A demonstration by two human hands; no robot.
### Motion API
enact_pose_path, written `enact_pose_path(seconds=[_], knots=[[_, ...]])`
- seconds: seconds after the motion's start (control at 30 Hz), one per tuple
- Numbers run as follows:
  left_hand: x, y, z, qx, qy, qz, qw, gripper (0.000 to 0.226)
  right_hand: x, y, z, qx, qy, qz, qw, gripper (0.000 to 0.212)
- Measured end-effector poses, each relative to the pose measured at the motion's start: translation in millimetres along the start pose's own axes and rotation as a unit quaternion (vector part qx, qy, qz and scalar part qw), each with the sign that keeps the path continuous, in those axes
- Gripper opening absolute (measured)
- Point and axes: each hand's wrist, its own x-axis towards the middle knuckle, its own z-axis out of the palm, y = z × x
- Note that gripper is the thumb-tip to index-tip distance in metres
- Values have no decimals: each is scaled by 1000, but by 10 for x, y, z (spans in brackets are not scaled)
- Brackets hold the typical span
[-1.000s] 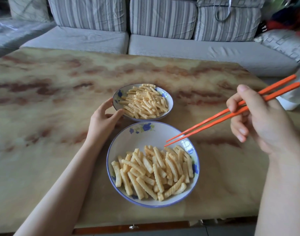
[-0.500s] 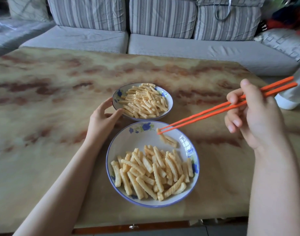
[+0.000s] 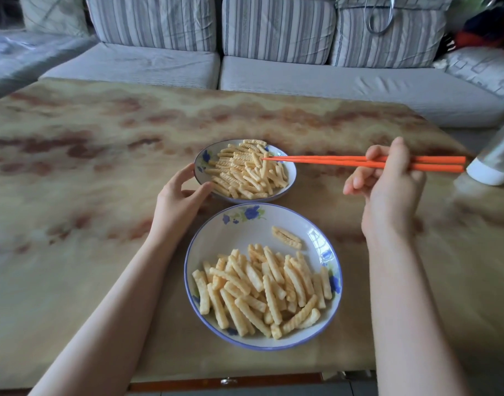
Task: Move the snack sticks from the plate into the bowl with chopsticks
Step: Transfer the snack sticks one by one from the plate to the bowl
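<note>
Ridged pale-yellow snack sticks [image 3: 262, 292] lay heaped on the near half of the round white blue-rimmed plate [image 3: 230, 232], and more filled the small flowered white bowl [image 3: 200, 164] just beyond. The right hand [image 3: 391, 190] held slim orange chopsticks [image 3: 325, 160] in a clenched grip, tips together on the bowl's heap, while the left hand [image 3: 179, 201] grip cupped the bowl's rim. The glossy marbled surface [image 3: 88, 195] lay open to the left.
</note>
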Motion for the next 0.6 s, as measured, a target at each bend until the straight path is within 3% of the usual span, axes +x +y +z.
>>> enact_pose_path(seconds=[0.33,0.6], knots=[[-7,11,4,1,1,-6,1000,43,28,43,-59,-60,-73,-41,995,42],[-10,15,-7,2,-1,-14,1000,44,67,-264,-386,-91,-176,-31,980,50]])
